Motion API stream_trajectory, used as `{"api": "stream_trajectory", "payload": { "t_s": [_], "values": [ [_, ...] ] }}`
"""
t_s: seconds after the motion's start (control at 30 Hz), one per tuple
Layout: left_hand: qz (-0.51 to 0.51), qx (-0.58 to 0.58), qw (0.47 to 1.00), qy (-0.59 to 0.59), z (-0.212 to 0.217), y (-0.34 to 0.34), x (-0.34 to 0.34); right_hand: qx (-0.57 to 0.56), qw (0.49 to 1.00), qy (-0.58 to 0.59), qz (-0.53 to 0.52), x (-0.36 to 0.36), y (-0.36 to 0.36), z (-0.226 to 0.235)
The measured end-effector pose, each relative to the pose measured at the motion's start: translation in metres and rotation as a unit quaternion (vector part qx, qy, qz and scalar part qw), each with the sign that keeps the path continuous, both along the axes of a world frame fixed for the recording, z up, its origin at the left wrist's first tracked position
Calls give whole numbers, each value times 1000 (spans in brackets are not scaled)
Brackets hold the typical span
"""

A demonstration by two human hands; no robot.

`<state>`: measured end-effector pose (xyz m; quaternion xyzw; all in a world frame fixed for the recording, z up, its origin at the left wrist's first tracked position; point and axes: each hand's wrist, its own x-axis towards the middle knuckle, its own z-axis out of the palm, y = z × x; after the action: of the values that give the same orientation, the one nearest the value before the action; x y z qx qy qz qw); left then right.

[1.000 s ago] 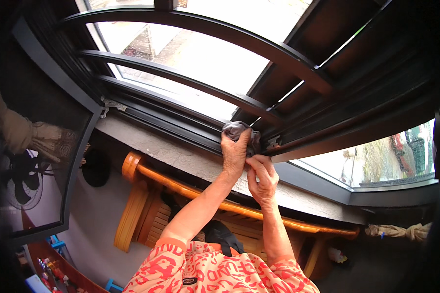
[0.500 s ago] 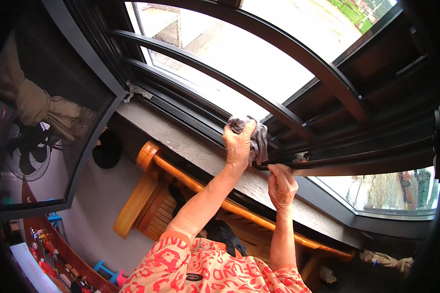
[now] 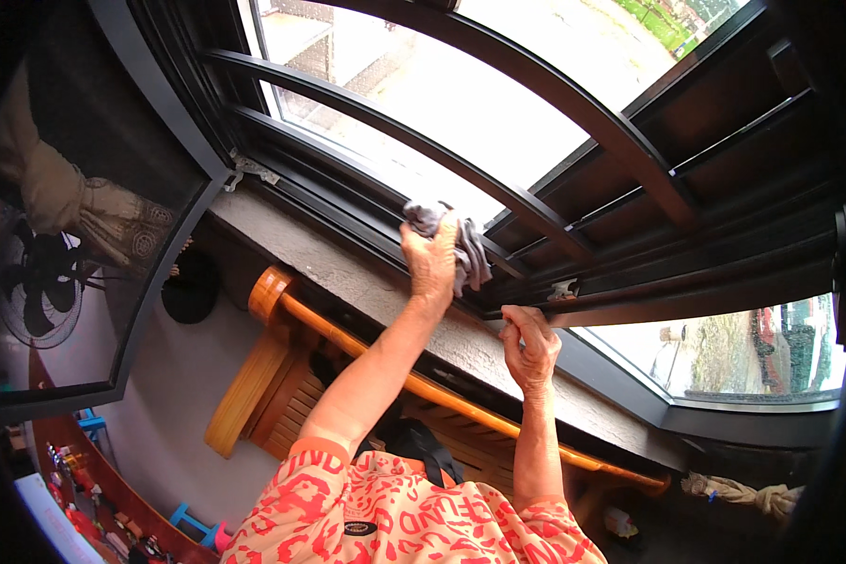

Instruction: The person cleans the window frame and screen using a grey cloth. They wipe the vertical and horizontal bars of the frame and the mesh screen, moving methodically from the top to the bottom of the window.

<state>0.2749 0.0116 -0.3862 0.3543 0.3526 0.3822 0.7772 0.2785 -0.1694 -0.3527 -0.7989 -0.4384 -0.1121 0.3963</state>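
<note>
My left hand (image 3: 432, 265) is closed around a crumpled grey cloth (image 3: 470, 258). It presses the cloth to the dark lower rail of the window frame (image 3: 348, 193), beside the inner corner where an opened sash meets it. Just to the right, my right hand (image 3: 532, 350) has its fingers curled at the lower edge of that dark window sash (image 3: 649, 305). The fingertips are partly hidden behind the edge. Dark curved bars (image 3: 385, 117) cross the opening above both hands.
Below the window runs a rough grey sill (image 3: 320, 249). A wooden bench (image 3: 348, 343) with a rounded rail stands between me and the wall, a black bag (image 3: 423, 446) on it. Another open sash (image 3: 160, 273) with dark glass is at the left. A knotted curtain (image 3: 743, 493) hangs at the lower right.
My left hand and the cloth have slid slightly left and away along the frame. My right hand stays at the sash edge. The whole view has shifted a little.
</note>
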Motion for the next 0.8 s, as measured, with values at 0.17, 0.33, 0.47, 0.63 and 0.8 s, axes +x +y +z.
{"api": "stream_trajectory", "payload": {
  "t_s": [0.17, 0.33, 0.47, 0.63, 0.8],
  "values": [
    [-34, -6, 999, -10, 12, -47, 3, -6, 1000, -1, 2, -1, -7, 2],
    [-72, 37, 996, 24, 2, -77, 9, -16, 999, 25, -14, -5, -16, 4],
    [-107, 92, 990, 13, 11, -82, -6, -6, 1000, 8, -9, -6, -23, 9],
    [-88, 146, 982, -77, 64, -78, -12, -15, 1000, 10, -20, -11, -32, 20],
    [-41, 354, 934, -36, 52, -86, 11, -39, 999, 26, -12, -14, -42, 26]
  ]
}}
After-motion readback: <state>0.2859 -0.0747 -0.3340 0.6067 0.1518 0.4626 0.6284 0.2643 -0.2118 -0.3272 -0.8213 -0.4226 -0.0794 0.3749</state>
